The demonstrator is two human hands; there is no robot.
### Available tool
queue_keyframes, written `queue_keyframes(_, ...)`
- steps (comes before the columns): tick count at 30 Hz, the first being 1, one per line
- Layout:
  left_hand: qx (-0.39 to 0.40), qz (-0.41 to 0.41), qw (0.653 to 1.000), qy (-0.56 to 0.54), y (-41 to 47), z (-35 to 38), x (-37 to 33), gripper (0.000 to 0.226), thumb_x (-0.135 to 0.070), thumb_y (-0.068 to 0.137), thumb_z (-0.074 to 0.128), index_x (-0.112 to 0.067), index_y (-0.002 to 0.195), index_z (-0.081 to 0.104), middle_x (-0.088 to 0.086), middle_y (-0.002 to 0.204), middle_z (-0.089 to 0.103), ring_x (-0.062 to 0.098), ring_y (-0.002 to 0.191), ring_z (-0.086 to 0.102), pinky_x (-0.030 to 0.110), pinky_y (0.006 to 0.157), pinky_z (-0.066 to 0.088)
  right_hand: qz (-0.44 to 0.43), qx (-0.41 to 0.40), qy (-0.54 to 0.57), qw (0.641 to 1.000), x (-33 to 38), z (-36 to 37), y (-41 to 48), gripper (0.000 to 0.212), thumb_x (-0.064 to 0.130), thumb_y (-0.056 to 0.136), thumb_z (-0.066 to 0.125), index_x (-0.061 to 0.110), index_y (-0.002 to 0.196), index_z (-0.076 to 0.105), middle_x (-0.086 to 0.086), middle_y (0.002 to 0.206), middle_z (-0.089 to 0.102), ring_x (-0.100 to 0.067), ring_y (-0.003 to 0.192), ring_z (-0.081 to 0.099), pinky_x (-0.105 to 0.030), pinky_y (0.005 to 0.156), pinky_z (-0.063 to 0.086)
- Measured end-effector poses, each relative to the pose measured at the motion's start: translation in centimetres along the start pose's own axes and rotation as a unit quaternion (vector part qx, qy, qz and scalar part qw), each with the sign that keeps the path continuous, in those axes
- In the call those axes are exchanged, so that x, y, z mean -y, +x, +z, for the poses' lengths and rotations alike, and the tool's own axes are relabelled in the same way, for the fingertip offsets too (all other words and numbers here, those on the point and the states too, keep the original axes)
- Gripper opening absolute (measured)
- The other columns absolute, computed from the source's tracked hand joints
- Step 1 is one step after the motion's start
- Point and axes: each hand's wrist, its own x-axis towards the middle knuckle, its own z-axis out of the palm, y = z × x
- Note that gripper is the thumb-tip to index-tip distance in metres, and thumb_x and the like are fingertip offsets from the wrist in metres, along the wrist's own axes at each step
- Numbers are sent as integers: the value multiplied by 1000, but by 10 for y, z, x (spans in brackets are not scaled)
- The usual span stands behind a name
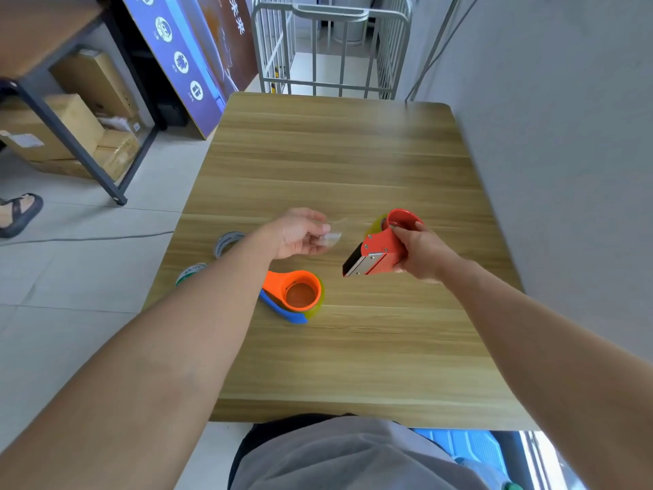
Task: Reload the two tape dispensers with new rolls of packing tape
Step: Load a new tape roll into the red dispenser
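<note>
My right hand [420,254] grips a red tape dispenser [380,249] above the wooden table [353,153], its toothed metal blade pointing toward me and a yellowish tape roll [375,224] seated in it. My left hand [300,233] pinches a clear strip of tape [334,238] just left of that dispenser. An orange and blue dispenser [293,295] lies on the table below my left hand, with a yellowish roll in it. Two empty tape cores [228,242] [190,272] lie near the table's left edge, partly hidden by my left forearm.
A grey wall runs along the table's right side. A metal cage cart [332,47] stands beyond the far edge, next to a leaning blue poster [190,61]. Cardboard boxes [70,125] sit under a shelf at the left. A person's sandalled foot [19,213] is on the floor.
</note>
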Motion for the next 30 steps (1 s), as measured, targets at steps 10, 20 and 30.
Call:
queue_keyframes(10, 43, -116, 992, 4, -13, 1, -12, 25, 13, 92, 33, -5, 87, 50, 11, 72, 51, 9, 49, 50, 17, 43, 49, 56, -21, -11, 998, 22, 9, 11, 59, 28, 83, 64, 18, 134, 36, -10, 125, 59, -31, 130, 42, -32, 114, 22)
queue_keyframes(20, 46, -134, 988, 58, -20, 0, -2, 31, 14, 92, 35, -11, 83, 51, 9, 73, 51, 8, 54, 50, 14, 45, 49, 99, 60, 78, 990, 27, 16, 9, 54, 26, 78, 69, 9, 125, 52, -19, 124, 57, -38, 114, 54, -48, 98, 44)
queue_keyframes(30, -202, 88, 970, 106, 9, 44, 48, 27, -7, 81, 68, -18, 61, 53, -1, 61, 53, 15, 57, 50, 24, 56, 50, 127, 39, 71, 989, 38, 36, -2, 48, 36, 79, 70, 7, 114, 54, -10, 103, 64, -30, 101, 61, -33, 73, 44)
